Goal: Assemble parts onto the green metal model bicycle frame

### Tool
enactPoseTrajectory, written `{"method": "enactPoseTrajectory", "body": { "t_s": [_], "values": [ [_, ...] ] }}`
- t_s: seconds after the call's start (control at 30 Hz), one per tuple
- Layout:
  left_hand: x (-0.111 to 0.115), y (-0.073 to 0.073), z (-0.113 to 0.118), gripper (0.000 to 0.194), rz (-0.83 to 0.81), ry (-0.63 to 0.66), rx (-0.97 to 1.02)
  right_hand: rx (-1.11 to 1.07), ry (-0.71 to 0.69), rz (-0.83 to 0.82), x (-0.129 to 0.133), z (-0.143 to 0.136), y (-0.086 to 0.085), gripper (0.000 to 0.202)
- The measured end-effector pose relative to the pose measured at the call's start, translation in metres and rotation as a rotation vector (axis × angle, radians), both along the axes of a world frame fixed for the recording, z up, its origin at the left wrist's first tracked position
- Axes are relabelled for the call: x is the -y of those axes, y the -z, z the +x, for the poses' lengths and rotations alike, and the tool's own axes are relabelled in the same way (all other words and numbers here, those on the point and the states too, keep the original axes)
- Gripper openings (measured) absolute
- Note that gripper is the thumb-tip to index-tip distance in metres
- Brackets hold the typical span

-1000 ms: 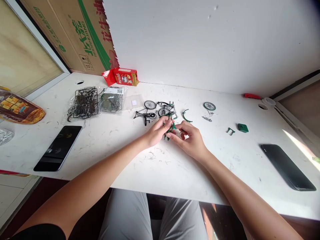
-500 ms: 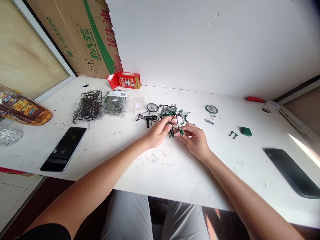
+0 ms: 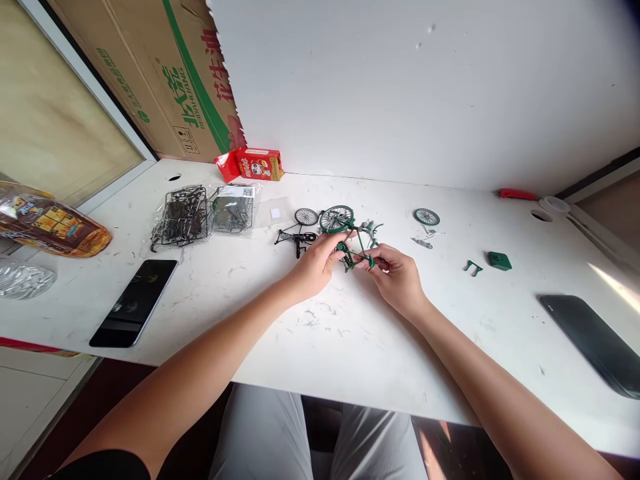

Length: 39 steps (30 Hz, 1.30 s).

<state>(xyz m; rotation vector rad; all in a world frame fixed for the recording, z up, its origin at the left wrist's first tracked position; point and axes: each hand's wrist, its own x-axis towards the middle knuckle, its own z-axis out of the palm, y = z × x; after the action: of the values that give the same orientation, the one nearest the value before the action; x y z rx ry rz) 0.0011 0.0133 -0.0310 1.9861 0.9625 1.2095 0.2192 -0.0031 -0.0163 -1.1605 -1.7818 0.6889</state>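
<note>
"On the worktop (image 3: 310,347), where's the green model bicycle (image 3: 353,227)?"

"Raised over the middle, between front and back edges. The left hand (image 3: 313,267) is curled nearly closed, gripping its frame; the right hand (image 3: 400,277) pinches it, fingertips almost together."

"Any handling advice?"

"Brace the frame with the left, clear of the spoked wheel (image 3: 337,219). Keep the right's pressure light and straight beside the apparent seat (image 3: 371,261); twisting could bend thin tubes."
</note>
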Motion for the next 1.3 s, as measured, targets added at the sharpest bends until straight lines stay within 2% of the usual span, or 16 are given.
{"method": "enactPoseTrajectory", "body": {
  "t_s": [0.13, 0.37, 0.47, 0.6, 0.7, 0.8, 0.9, 1.07, 1.2, 1.3],
  "values": [
    [-0.001, -0.004, 0.000, 0.030, -0.026, -0.003, 0.034, -0.009, 0.005, -0.016, -0.005, 0.007, -0.008, 0.036],
    [0.000, -0.006, 0.003, 0.031, -0.275, 0.037, 0.263, -0.015, 0.054, -0.132, -0.006, 0.016, -0.021, 0.047],
    [0.000, -0.009, 0.004, 0.037, -0.436, 0.117, 0.449, 0.019, 0.041, -0.134, -0.005, 0.017, -0.021, 0.050],
    [0.002, -0.020, 0.002, 0.042, -0.685, 0.271, 0.665, 0.016, 0.068, -0.149, -0.009, 0.025, -0.020, 0.051],
    [0.006, -0.027, 0.000, 0.037, -0.806, 0.378, 0.725, 0.170, 0.086, -0.139, -0.017, 0.033, -0.018, 0.051],
    [0.007, -0.029, -0.001, 0.032, -0.892, 0.422, 0.734, 0.300, 0.098, -0.054, -0.023, 0.038, -0.014, 0.049],
    [0.007, -0.026, 0.000, 0.025, -0.935, 0.411, 0.725, 0.417, 0.119, 0.015, -0.025, 0.042, -0.010, 0.045],
    [0.006, -0.024, -0.001, 0.028, -0.949, 0.397, 0.731, 0.678, 0.122, 0.024, -0.027, 0.046, -0.008, 0.033],
    [0.006, -0.025, -0.001, 0.027, -0.952, 0.395, 0.724, 0.701, 0.111, -0.020, -0.027, 0.045, -0.010, 0.035],
    [0.005, -0.025, -0.001, 0.028, -0.943, 0.372, 0.719, 0.630, 0.145, 0.030, -0.023, 0.040, -0.013, 0.029]
  ]
}}
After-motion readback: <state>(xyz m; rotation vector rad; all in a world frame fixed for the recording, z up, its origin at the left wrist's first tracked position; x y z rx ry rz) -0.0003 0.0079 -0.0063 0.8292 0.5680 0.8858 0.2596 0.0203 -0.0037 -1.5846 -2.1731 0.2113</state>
